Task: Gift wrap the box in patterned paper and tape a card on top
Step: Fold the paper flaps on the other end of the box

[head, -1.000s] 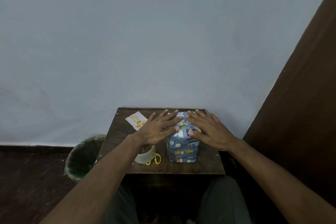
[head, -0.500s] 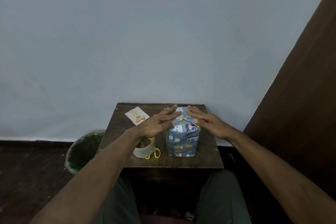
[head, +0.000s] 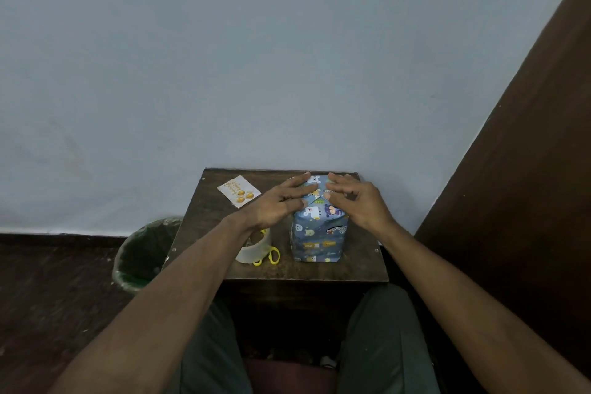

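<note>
A box wrapped in blue paper with animal prints [head: 318, 235] stands upright on a small dark wooden table [head: 208, 224]. My left hand [head: 281, 203] lies flat on the left half of its top, fingers straight, pressing the folded paper down. On the right half my right hand [head: 355, 201] presses with fingers slightly bent over the top fold. A white card with gold balloons [head: 239, 191] lies flat at the table's back left, apart from the box.
A roll of clear tape [head: 254, 248] and yellow-handled scissors [head: 271, 257] sit left of the box, partly under my left forearm. A green-lined waste bin [head: 144, 254] stands on the floor to the left. A brown panel [head: 527, 169] rises at right.
Both hands have slid a little towards the back of the box top and stay pressed on it. The camera has tilted slightly; the box, card and tape have not moved.
</note>
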